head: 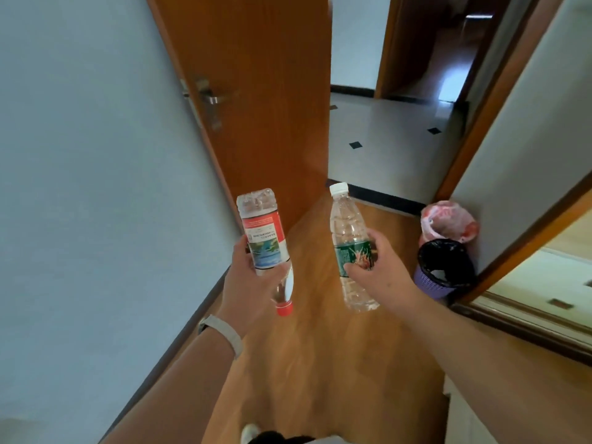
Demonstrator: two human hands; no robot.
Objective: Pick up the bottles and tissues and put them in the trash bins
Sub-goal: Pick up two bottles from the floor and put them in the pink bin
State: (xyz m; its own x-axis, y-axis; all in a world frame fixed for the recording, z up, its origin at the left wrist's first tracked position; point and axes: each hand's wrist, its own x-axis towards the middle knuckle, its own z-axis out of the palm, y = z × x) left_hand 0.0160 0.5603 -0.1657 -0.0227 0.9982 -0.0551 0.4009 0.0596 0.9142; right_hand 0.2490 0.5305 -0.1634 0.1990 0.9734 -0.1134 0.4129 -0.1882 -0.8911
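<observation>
Head view: a red-capped bottle [263, 238] is gripped upside down by the left hand [253, 283], a green-labelled bottle [350, 248] upright by the right hand [381, 270], near two trash bins [443, 267].

Both forearms are showing bare from the lower frame edge up to the wrists, with no sleeves appearing on either. The left hand [248, 277] is bare, and its wrist is wearing a narrow light grey band [224, 333] with a smooth, slightly rounded strap wrapping across the forearm. The right hand [381, 270] is bare, wearing no ring or band on the parts showing. At the bottom edge, a white shoe tip [250, 433] is showing beside dark clothing [282, 439], too cropped to identify further.
</observation>
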